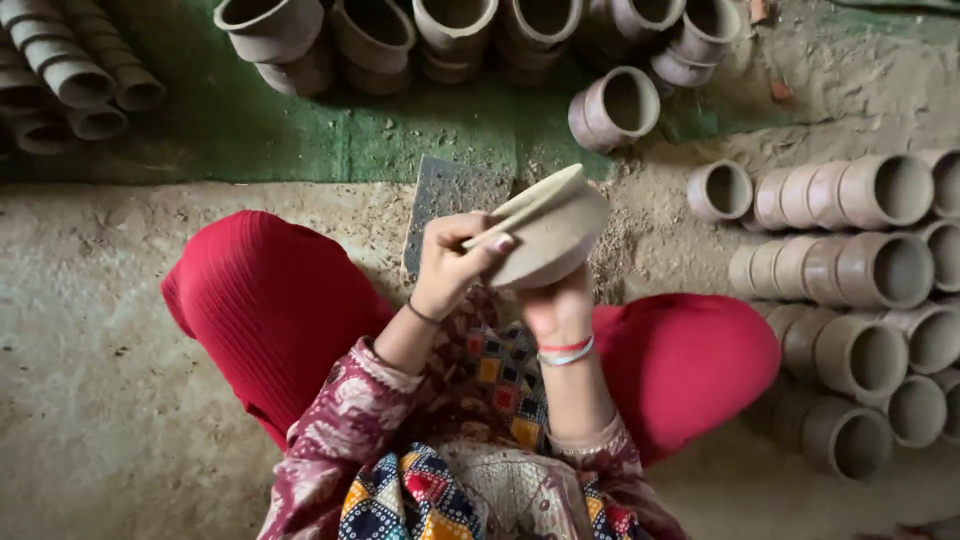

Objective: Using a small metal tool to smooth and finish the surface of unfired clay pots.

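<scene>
At ten o'clock, nested clay cups lie on the green mat. In the centre, the left hand pinches what looks like a thin flat tool against the rim of an unfired clay bowl, fingers curled tight. The right hand cups the tilted bowl from beneath, mostly hidden. At three o'clock, stacked pots crowd the sandy ground.

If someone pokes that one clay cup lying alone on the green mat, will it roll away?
Probably a little. The cup lies on its side and its wall is round, so a push would likely roll it, maybe in a curve. The mat looks rough, which should slow it. It looks like unglazed clay, so it may chip.
</scene>
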